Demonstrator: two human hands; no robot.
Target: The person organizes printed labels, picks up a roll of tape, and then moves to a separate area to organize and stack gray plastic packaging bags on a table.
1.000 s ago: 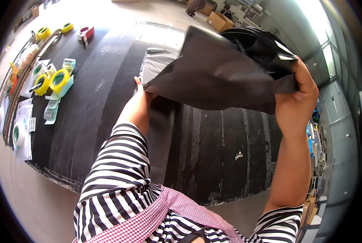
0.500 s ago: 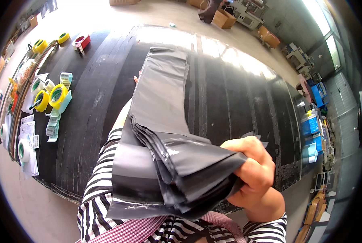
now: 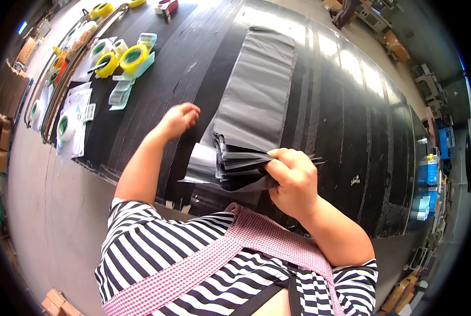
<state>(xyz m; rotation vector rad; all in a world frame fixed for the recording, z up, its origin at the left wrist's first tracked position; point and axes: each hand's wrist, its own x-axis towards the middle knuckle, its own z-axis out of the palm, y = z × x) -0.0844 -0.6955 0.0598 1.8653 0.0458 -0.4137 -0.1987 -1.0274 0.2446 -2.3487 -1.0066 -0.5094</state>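
A stack of flat dark grey plastic bags (image 3: 256,89) lies lengthwise on the black table (image 3: 346,142). Its near end is folded over, and the layers fan out there. My right hand (image 3: 294,179) grips these layers at their right edge, thumb and fingers closed around them. To the left of the stack, my left hand (image 3: 180,120) hovers over the table with its fingers curled in. Nothing shows in it, and it is apart from the bags.
Tape rolls (image 3: 134,59), label strips (image 3: 120,95) and papers (image 3: 77,105) with a white roll (image 3: 67,128) lie on the table's left side. A red tape dispenser (image 3: 166,7) is at the far left. Blue boxes (image 3: 429,171) stand beyond the right edge.
My left hand has come out from behind the bags to their left side. My right hand has lowered the lifted near end toward the table, still gripping it. The view has shifted.
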